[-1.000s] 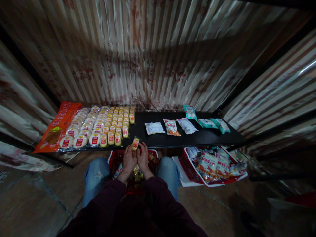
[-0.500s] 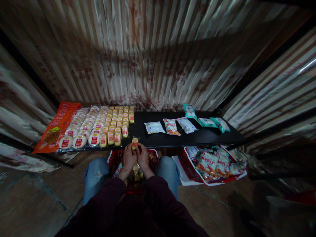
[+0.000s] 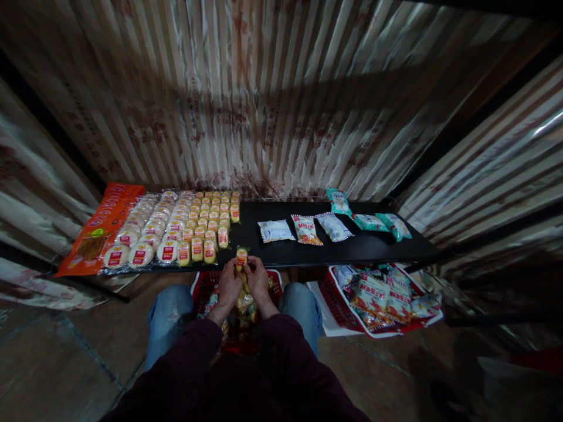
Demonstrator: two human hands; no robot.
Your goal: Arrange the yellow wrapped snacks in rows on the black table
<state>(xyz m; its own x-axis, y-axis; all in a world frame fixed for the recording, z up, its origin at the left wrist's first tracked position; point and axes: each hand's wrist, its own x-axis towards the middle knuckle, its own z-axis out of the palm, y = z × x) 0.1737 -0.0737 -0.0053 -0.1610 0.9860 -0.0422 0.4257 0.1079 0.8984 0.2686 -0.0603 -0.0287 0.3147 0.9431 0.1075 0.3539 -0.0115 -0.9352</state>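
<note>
Between both hands, at the front edge of the black shelf (image 3: 281,252), is a small yellow wrapped cake (image 3: 241,258) with a red label, held upright. My left hand (image 3: 230,284) pinches its left side and my right hand (image 3: 258,281) its right side. To the left, rows of similar small yellow cakes (image 3: 210,251) stand on the shelf, beside rows of round white wrapped cakes (image 3: 141,254). Below my hands, between the knees, sits a red basket (image 3: 199,288) with more wrapped items, partly hidden by my hands and forearms.
An orange packet (image 3: 94,234) lies at the shelf's left end. White packets (image 3: 276,231) and green packets (image 3: 369,222) lie on the right half. Another red basket (image 3: 338,308), full of snack bags, is below right. Striped sheeting (image 3: 264,105) hangs behind; dark posts flank the shelf.
The small yellow cake has turned more upright between my fingers. The whole view has shifted slightly, and the rows on the shelf look unchanged.
</note>
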